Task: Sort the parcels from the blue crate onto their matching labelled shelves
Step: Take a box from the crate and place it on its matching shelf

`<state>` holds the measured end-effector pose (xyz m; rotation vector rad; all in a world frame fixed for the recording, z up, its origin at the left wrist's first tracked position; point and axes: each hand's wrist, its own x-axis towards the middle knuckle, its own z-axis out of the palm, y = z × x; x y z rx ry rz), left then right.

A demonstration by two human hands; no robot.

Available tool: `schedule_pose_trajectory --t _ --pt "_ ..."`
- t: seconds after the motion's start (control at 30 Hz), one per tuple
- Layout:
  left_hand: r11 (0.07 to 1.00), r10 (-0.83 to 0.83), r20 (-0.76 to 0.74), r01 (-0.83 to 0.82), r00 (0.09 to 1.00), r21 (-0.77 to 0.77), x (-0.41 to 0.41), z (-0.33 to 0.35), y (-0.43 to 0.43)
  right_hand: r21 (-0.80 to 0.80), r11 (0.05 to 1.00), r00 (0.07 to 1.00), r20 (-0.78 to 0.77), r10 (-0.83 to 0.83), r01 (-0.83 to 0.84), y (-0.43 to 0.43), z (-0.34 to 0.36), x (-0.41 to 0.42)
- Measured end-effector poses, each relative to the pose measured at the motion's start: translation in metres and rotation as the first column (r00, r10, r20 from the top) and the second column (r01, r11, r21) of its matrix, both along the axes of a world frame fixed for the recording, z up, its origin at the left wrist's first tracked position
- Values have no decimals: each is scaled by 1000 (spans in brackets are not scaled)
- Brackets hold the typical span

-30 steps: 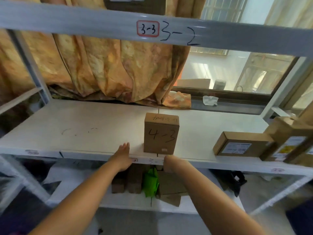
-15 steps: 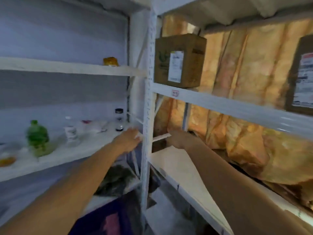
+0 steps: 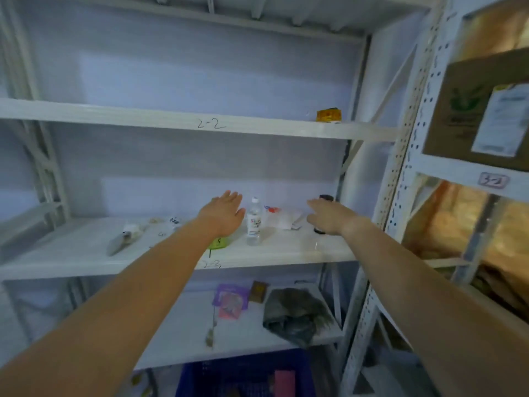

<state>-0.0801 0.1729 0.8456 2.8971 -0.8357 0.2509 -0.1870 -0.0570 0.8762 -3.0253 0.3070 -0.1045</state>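
Note:
Both arms reach forward in front of a white rack. My left hand (image 3: pixel 224 213) is open with straight fingers and holds nothing, level with the shelf marked 2-3 (image 3: pixel 286 255). My right hand (image 3: pixel 326 214) is also open and empty, fingers pointing left, in front of a dark jar (image 3: pixel 325 198). The shelf above is marked 2-2 (image 3: pixel 211 124). At the bottom stands the blue crate (image 3: pixel 243 373) with a pink parcel (image 3: pixel 284 382) in it. A brown box (image 3: pixel 475 110) with a white label sits on the right-hand rack above a 3-2 tag (image 3: pixel 493 180).
On shelf 2-3 stand a clear bottle (image 3: pixel 254 222), a green item (image 3: pixel 219 242), white paper (image 3: pixel 283 219) and small bits at the left. A yellow packet (image 3: pixel 329 114) lies on shelf 2-2. The lower shelf holds a purple packet (image 3: pixel 230 299) and a dark bundle (image 3: pixel 294 313). A perforated upright (image 3: pixel 400 167) divides the racks.
The view has swung left from the 4-3 box on the curtain-backed rack to the rack with shelves 2-2 and 2-3. Both hands stay empty and stretched forward.

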Motion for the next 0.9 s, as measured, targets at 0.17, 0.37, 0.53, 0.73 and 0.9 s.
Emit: schedule_pose_trajectory --t 0.17,0.37,0.53,0.73,0.9 --pt "1000 7 -125 -8 992 -9 18 -75 19 92 996 996 -91 26 -18 19 -66 34" --pt "994 61 -442 -14 895 110 16 -225 27 218 975 941 -321 107 -36 26 -217 38" --pt "990 66 -617 27 784 140 11 -330 18 230 973 798 -587 138 1 1 -332 39" --pt "981 154 -713 -20 684 193 23 -423 -9 328 943 628 -746 221 58 -17 -436 56" --pt "979 202 -738 -115 643 168 45 -504 -25 402 914 601 -745 291 56 -18 -521 92"
